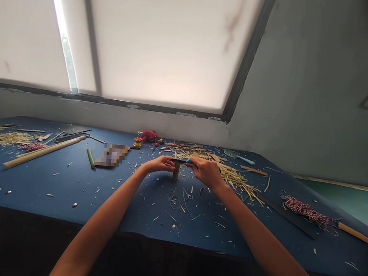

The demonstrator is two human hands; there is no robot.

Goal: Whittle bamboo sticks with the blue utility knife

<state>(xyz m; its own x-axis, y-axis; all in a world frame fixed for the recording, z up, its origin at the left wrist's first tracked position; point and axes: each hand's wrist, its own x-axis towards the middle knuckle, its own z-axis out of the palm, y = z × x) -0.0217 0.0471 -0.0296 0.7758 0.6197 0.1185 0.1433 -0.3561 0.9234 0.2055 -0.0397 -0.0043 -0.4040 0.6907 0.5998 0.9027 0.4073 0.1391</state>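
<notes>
In my right hand [206, 172] is a knife [180, 161] with a blue and black handle, its dark blade pointing left. The blade lies level across the upper part of a short bamboo piece [176, 172], which stands upright on the blue table [104, 199]. My left hand [160, 164] has its fingers curled against the left side of this bamboo, close to the blade's tip. Part of the contact there is hidden by the fingers. Thin shavings [184, 205] lie scattered in front of the bamboo.
Behind my right hand spreads a heap of split bamboo strips [236, 179]. A hairbrush [241, 157], red-and-white cord [306, 210] and a wooden handle [354, 232] lie to the right. Leftward are a pixelated object [111, 155], a green bamboo tube [90, 158] and long bamboo poles [44, 151].
</notes>
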